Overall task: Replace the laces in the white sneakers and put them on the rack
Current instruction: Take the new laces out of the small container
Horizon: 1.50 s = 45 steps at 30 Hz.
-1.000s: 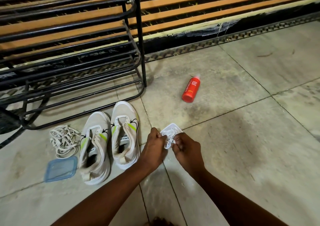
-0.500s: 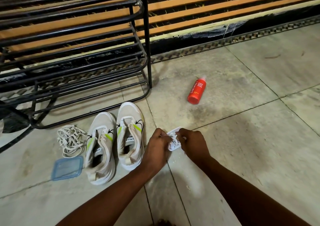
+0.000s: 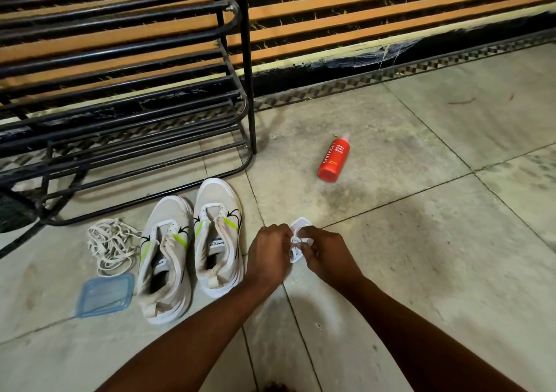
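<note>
Two white sneakers without laces stand side by side on the tiled floor, the left sneaker (image 3: 165, 259) and the right sneaker (image 3: 218, 236), toes toward the black metal shoe rack (image 3: 126, 96). A heap of old off-white laces (image 3: 109, 245) lies left of them. Right of the shoes, my left hand (image 3: 269, 256) and my right hand (image 3: 323, 254) both pinch a small clear packet of new white laces (image 3: 298, 239) held just above the floor. My fingers hide most of the packet.
A red foam body wash bottle (image 3: 334, 160) lies on the floor beyond my hands. A blue translucent container lid (image 3: 105, 295) lies left of the sneakers' heels. A slatted wall (image 3: 376, 15) runs behind the rack. Bare tiles stretch to the right.
My hands have stayed on the lace packet and worked closer together over it, covering more of it. The view shifted slightly; the shoes, old laces and bottle have not moved.
</note>
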Tool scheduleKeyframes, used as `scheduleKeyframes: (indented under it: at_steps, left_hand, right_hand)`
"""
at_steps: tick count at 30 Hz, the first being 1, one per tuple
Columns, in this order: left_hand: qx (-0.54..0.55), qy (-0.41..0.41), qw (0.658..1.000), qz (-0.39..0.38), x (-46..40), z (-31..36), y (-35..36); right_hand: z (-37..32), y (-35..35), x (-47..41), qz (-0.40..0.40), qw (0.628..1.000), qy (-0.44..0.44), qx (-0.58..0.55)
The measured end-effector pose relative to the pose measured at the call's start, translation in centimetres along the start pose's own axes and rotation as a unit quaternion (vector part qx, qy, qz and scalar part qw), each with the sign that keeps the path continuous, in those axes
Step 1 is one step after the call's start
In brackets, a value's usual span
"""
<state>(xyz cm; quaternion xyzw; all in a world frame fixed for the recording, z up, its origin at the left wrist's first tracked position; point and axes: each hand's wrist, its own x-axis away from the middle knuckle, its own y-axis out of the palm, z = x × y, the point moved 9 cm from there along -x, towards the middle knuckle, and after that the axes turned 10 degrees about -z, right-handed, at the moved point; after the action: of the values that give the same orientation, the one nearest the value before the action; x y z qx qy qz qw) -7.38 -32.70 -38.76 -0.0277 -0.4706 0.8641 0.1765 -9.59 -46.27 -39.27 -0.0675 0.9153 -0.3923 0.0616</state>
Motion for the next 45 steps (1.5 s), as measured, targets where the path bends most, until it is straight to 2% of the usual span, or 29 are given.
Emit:
scheduleKeyframes:
  at_steps: [4, 11, 13, 15, 17, 21, 24, 27, 29, 33, 36, 39, 45]
  left_hand:
    - [-0.004, 0.020, 1.000, -0.005, -0.1, 0.4, 0.5]
    - [-0.002, 0.011, 0.999, -0.037, 0.0, -0.5, 1.0]
    - [-0.039, 0.028, 0.999, -0.013, -0.1, 0.0, 0.8]
    - [-0.031, 0.037, 0.998, -0.047, 0.1, 0.1, 1.5]
    - [-0.090, 0.058, 0.992, -0.059, 0.4, 0.3, 1.9]
    - [-0.058, 0.050, 0.996, -0.042, 0.2, 0.4, 1.0]
    - [-0.076, 0.056, 0.994, -0.046, 0.2, 0.4, 1.0]
    - [-0.069, 0.050, 0.995, -0.059, 0.3, 0.0, 1.2]
    - [-0.089, 0.057, 0.993, -0.056, 0.2, 0.1, 1.3]
    - [-0.077, 0.058, 0.993, -0.064, 0.2, 0.1, 1.4]
    - [-0.090, 0.075, 0.992, -0.047, 0.2, 0.6, 1.2]
    - [-0.077, 0.094, 0.991, -0.055, 0.1, 0.6, 1.4]
    - [-0.252, 0.147, 0.953, -0.087, -0.6, 1.2, 2.5]
  right_hand:
    - [0.4, 1.0, 0.0, -0.013, 0.999, -0.019, 0.024]
    - [0.3, 1.0, -0.4, -0.010, 0.995, 0.022, 0.100]
    - [-0.3, 0.7, -0.5, -0.001, 0.992, 0.015, 0.122]
    - [-0.7, 0.5, -0.5, 0.010, 0.992, -0.003, 0.129]
    - [-0.6, 0.5, -0.6, 0.010, 0.993, -0.006, 0.115]
    - [0.2, 0.7, -0.9, -0.002, 0.998, 0.029, 0.052]
    - [1.0, 0.6, -1.1, -0.008, 0.998, 0.063, 0.026]
    - [1.2, 0.6, -1.3, -0.010, 0.996, 0.061, 0.070]
    - [1.0, 0.6, -1.4, 0.002, 0.989, 0.042, 0.140]
    - [0.6, 1.6, -0.9, -0.041, 0.959, 0.021, 0.278]
    - [0.4, 1.7, -1.0, -0.075, 0.955, 0.018, 0.288]
    - [-0.1, 1.3, -1.7, -0.069, 0.965, 0.022, 0.253]
    - [1.6, 0.9, -2.2, -0.037, 0.979, 0.070, 0.186]
